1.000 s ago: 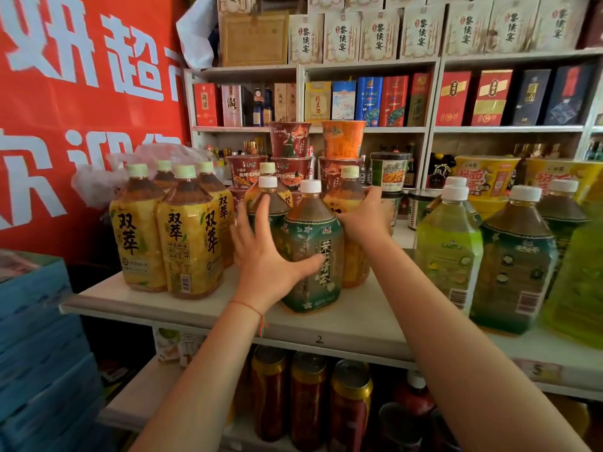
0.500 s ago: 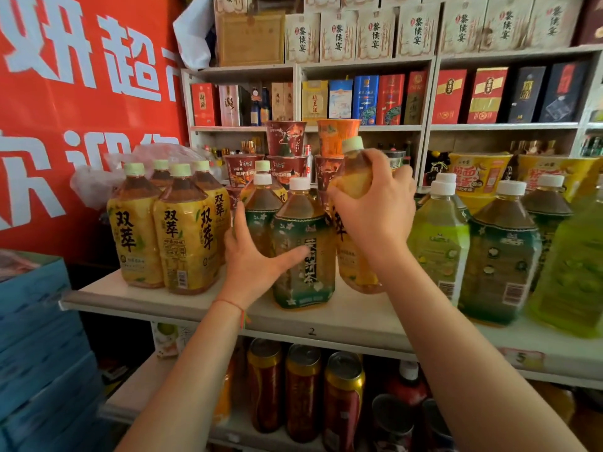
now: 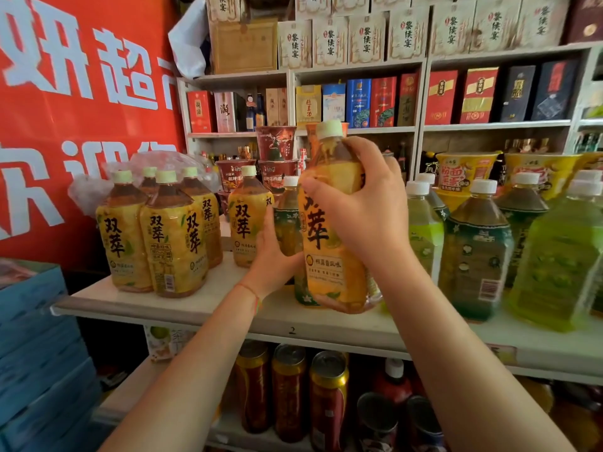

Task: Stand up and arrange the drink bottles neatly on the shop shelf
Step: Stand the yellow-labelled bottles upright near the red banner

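**Yellow tea bottle is coming off the shelf, out of the green row**

The fingers (image 3: pixel 329 187) of the right hand (image 3: pixel 365 207) are wrapping round the shoulder of a yellow-labelled tea bottle (image 3: pixel 332 243), thumb across the front. A second ago this bottle was standing behind the green ones; now it is hanging clear of the shelf (image 3: pixel 195 305), tilted, in front of them. The left hand (image 3: pixel 274 256) is pressing against a dark green tea bottle (image 3: pixel 287 223) that is standing upright on the shelf; whether its fingers are curling round the bottle cannot be told. The lift is likely freeing the yellow bottle to join its own kind: the yellow group (image 3: pixel 156 230) standing to the left, with one more yellow bottle (image 3: pixel 249 220) just beside the left hand.

The bottles are clear plastic, squarish in the body with rounded shoulders, glossy shrink labels and ribbed pale caps. The shelf is a smooth, pale board. Further right, light green bottles (image 3: pixel 424 230) are crowding together.
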Tool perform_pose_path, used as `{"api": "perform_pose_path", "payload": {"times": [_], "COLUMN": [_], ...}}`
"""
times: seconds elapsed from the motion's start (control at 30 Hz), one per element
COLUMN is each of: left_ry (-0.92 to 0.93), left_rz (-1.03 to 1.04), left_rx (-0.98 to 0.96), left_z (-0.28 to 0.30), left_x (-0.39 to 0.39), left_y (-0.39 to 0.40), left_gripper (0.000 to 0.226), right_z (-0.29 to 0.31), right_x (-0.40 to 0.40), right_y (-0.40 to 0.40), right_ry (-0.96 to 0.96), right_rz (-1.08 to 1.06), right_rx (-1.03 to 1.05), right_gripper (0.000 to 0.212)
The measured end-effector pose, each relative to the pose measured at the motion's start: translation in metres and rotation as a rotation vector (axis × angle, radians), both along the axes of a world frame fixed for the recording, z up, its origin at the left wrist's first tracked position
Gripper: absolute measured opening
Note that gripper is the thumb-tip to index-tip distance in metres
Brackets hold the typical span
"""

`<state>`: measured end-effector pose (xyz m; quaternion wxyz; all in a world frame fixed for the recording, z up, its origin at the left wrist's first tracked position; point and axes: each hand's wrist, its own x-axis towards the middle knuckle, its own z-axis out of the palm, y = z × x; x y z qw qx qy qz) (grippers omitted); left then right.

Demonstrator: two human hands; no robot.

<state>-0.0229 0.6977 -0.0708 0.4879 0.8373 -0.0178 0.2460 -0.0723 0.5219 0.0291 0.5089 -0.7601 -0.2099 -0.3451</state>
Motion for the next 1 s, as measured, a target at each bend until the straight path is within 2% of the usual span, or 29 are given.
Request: {"api": "perform_pose_path", "payload": {"times": [0.07, 0.17, 0.2, 0.23, 0.3, 0.37, 0.47, 0.57, 0.73, 0.9, 1.0], "left_ry": [-0.001, 0.004, 0.005, -0.015, -0.083, -0.197, -0.491, -0.651, -0.697, -0.648, -0.597], "left_rz": [-0.049, -0.213, -0.220, -0.189, -0.041, 0.209, 0.416, 0.468, 0.572, 0.498, 0.313], "left_rx": [0.041, 0.129, 0.150, 0.132, 0.021, -0.053, 0.073, 0.326, 0.599, 0.635, 0.539], "left_z": [0.005, 0.017, 0.020, 0.022, 0.023, 0.020, 0.014, 0.006, -0.004, -0.011, -0.013], "left_x": [0.007, -0.002, -0.007, -0.013, -0.029, -0.045, -0.070, -0.076, -0.074, -0.064, -0.060], "left_y": [-0.006, -0.020, -0.022, -0.024, -0.013, 0.008, 0.035, 0.050, 0.075, 0.093, 0.093], "left_gripper": [0.117, 0.046, 0.030, 0.026, 0.031, 0.029, 0.021, 0.016, 0.022, 0.021, 0.024], "right_z": [-0.004, -0.009, -0.011, -0.014, -0.021, -0.029, -0.037, -0.039, -0.050, -0.052, -0.040], "right_x": [0.003, 0.007, 0.008, 0.009, 0.010, 0.012, 0.023, 0.039, 0.063, 0.068, 0.063], "right_y": [-0.003, -0.002, 0.001, 0.004, 0.017, 0.037, 0.070, 0.107, 0.158, 0.179, 0.167], "right_ry": [-0.005, -0.022, -0.025, -0.029, -0.033, -0.030, -0.010, 0.017, 0.177, 0.262, 0.339], "right_rz": [-0.007, 0.010, 0.030, 0.051, 0.093, 0.122, 0.167, 0.198, 0.277, 0.280, 0.225], "right_rx": [0.014, 0.057, 0.076, 0.091, 0.112, 0.124, 0.131, 0.133, 0.052, -0.056, -0.107], "right_gripper": [0.073, 0.071, 0.071, 0.070, 0.070, 0.070, 0.071, 0.072, 0.074, 0.078, 0.061]}}
